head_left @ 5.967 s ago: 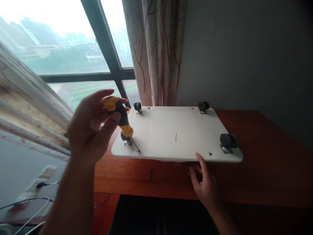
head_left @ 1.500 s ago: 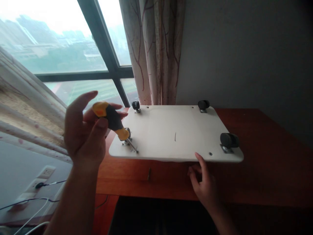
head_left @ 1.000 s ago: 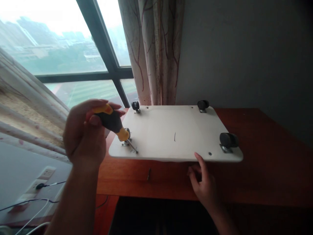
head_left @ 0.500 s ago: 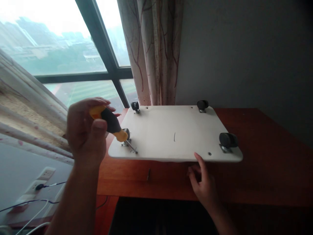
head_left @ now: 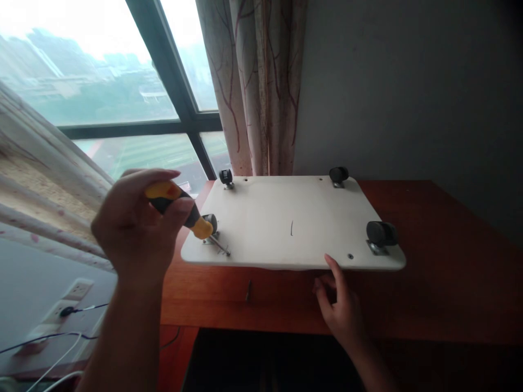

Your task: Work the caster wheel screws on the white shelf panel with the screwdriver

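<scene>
Left hand [head_left: 139, 223] curled round yellow-black screwdriver [head_left: 200, 226], tip at near-left fastener [head_left: 228, 253] of white board [head_left: 265, 228] on worktop [head_left: 412, 288]; right hand [head_left: 341, 307] loosely open, nothing visibly gripped, index on board's edge; four casters [head_left: 381, 233] on, this fastener apparently unfinished.

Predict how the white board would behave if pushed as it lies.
The white board probably won't roll, since its casters point upward. It looks stiff, with straight long edges. Being broad, it might feel heavy.

Left hand [head_left: 139, 231] raised, gripping, right hand [head_left: 342, 307] lower, loosely bent
</scene>
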Demonstrator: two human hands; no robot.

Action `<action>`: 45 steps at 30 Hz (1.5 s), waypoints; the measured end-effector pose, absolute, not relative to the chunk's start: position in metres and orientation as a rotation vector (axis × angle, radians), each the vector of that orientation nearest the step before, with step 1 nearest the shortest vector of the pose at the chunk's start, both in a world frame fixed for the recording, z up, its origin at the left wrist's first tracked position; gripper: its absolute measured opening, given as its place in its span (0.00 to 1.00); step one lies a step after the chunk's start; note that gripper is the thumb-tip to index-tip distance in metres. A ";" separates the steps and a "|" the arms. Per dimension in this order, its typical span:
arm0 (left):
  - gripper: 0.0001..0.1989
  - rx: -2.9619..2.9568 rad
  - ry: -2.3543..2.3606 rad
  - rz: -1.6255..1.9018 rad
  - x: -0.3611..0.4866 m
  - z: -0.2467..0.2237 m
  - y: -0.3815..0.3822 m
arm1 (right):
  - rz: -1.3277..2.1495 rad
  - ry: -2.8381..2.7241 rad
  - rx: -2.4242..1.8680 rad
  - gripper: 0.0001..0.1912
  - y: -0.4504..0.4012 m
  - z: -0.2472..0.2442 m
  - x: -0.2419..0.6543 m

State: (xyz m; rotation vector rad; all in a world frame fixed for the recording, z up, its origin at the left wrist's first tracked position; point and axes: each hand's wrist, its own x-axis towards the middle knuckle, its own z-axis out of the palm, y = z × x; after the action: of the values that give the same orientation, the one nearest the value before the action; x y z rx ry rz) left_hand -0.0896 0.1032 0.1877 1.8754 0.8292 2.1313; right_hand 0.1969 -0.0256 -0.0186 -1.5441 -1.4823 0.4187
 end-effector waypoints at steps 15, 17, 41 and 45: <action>0.24 1.953 0.684 1.942 -0.092 0.185 0.104 | 0.432 -1.477 -1.542 0.28 -0.025 -0.019 0.197; 0.20 1.896 0.605 1.840 -0.089 0.185 0.102 | 0.430 -1.477 -1.538 0.29 -0.025 -0.019 0.197; 0.25 1.918 0.722 2.075 -0.087 0.183 0.104 | 0.404 -1.480 -1.533 0.28 -0.025 -0.020 0.198; 0.21 1.820 0.596 1.824 -0.088 0.184 0.095 | 0.408 -1.488 -1.537 0.29 -0.026 -0.020 0.197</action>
State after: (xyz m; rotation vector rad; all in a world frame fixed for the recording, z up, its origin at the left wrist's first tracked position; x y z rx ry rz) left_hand -0.0880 0.0948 0.1837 1.8199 0.5960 1.8242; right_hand 0.1972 -0.0258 -0.0204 -1.5374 -1.4883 0.4076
